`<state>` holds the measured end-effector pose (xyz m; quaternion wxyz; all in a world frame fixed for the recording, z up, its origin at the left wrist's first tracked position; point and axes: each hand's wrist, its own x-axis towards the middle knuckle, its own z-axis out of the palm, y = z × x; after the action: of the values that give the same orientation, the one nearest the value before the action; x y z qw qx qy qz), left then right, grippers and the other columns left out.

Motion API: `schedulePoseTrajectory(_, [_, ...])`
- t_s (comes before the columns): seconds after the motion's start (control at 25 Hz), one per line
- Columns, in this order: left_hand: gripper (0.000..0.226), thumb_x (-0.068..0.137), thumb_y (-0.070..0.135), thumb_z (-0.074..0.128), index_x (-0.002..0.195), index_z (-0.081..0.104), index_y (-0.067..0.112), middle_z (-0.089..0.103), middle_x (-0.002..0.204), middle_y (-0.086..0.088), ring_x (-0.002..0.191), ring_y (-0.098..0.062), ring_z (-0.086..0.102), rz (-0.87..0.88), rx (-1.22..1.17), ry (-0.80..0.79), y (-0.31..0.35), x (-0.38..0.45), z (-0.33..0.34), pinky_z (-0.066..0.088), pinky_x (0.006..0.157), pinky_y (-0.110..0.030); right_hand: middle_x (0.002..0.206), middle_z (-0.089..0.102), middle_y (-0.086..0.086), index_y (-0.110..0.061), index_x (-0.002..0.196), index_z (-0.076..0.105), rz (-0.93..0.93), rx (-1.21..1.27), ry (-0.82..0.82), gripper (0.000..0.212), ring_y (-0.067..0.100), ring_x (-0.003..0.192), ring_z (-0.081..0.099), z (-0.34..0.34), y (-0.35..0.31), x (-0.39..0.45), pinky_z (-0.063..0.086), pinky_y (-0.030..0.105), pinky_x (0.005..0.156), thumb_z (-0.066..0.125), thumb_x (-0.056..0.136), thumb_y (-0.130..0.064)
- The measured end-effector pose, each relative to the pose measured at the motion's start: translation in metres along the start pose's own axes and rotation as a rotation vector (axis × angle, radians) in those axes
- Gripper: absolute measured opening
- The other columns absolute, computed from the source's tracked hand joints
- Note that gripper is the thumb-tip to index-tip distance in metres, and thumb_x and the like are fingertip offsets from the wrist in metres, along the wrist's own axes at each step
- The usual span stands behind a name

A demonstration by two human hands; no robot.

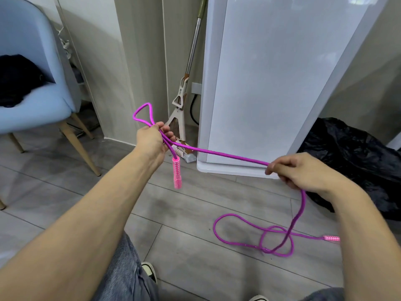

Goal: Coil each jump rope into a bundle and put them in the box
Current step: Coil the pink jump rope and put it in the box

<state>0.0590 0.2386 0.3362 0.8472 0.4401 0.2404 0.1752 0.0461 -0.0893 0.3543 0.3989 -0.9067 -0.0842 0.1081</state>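
A magenta jump rope [219, 152] stretches between my two hands above the floor. My left hand [152, 139] grips it near one end; a small loop [143, 112] sticks up past the fingers and a pink handle [176, 172] hangs below. My right hand [301, 172] pinches the rope farther along. From there the rope drops to the floor, where it lies in loose loops [260, 237]. The second pink handle [331, 238] lies on the floor at the right. No box is in view.
A white appliance [271, 83] stands ahead, with a mop [180, 101] leaning in the corner beside it. A black plastic bag [355, 157] lies at the right. A blue chair [32, 83] with dark cloth on its seat stands at the left. Grey floor tiles lie below.
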Motion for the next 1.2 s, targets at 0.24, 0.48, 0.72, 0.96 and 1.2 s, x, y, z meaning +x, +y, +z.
schedulePoseTrajectory(0.24, [0.022, 0.106, 0.007, 0.031, 0.102, 0.051, 0.000, 0.067, 0.080, -0.016, 0.054, -0.019, 0.067, 0.029, 0.327, -0.319, -0.013, -0.033, 0.012, 0.059, 0.055, -0.028, 0.051, 0.045, -0.008, -0.025, 0.083, 0.076, -0.249, -0.020, 0.074, 0.021, 0.009, 0.049, 0.031, 0.031, -0.030, 0.000, 0.027, 0.020, 0.050, 0.061, 0.098, -0.031])
schedulePoseTrajectory(0.48, [0.025, 0.107, 0.010, 0.035, 0.108, 0.057, -0.001, 0.074, 0.093, -0.015, 0.087, -0.024, 0.074, 0.082, 0.691, -0.629, -0.032, -0.061, 0.018, 0.059, 0.087, -0.040, 0.065, 0.061, -0.003, -0.029, 0.085, 0.075, -0.338, -0.026, 0.075, 0.020, 0.012, 0.058, 0.047, 0.072, -0.045, 0.009, 0.037, 0.027, 0.057, 0.061, 0.097, -0.036])
schedulePoseTrajectory(0.72, [0.023, 0.106, 0.013, 0.039, 0.101, 0.059, 0.003, 0.066, 0.085, -0.007, 0.084, -0.024, 0.071, 0.179, 0.895, -0.843, -0.038, -0.068, 0.017, 0.056, 0.092, -0.041, 0.081, 0.074, -0.008, -0.029, 0.079, 0.073, -0.309, 0.067, 0.133, 0.022, 0.012, 0.080, 0.067, 0.075, -0.042, 0.012, 0.052, 0.035, 0.075, 0.061, 0.097, -0.032])
schedulePoseTrajectory(0.96, [0.031, 0.107, 0.024, 0.037, 0.103, 0.059, 0.003, 0.046, 0.073, -0.001, 0.061, -0.016, 0.045, 0.122, 1.029, -0.813, -0.037, -0.059, 0.013, 0.049, 0.065, -0.037, 0.049, 0.055, -0.023, -0.024, 0.075, 0.069, -0.243, -0.013, 0.109, 0.026, -0.001, 0.050, 0.049, 0.077, -0.043, 0.011, 0.033, 0.014, 0.050, 0.061, 0.097, -0.036])
schedulePoseTrajectory(1.2, [0.030, 0.107, 0.024, 0.032, 0.097, 0.056, 0.009, 0.048, 0.074, -0.001, 0.054, -0.013, 0.041, 0.217, 0.693, -0.226, -0.025, -0.015, 0.003, 0.041, 0.056, -0.032, 0.054, 0.046, -0.010, -0.022, 0.083, 0.073, -0.151, 0.007, 0.147, 0.026, 0.006, 0.048, 0.038, 0.035, -0.022, 0.013, 0.032, 0.025, 0.053, 0.055, 0.101, -0.030])
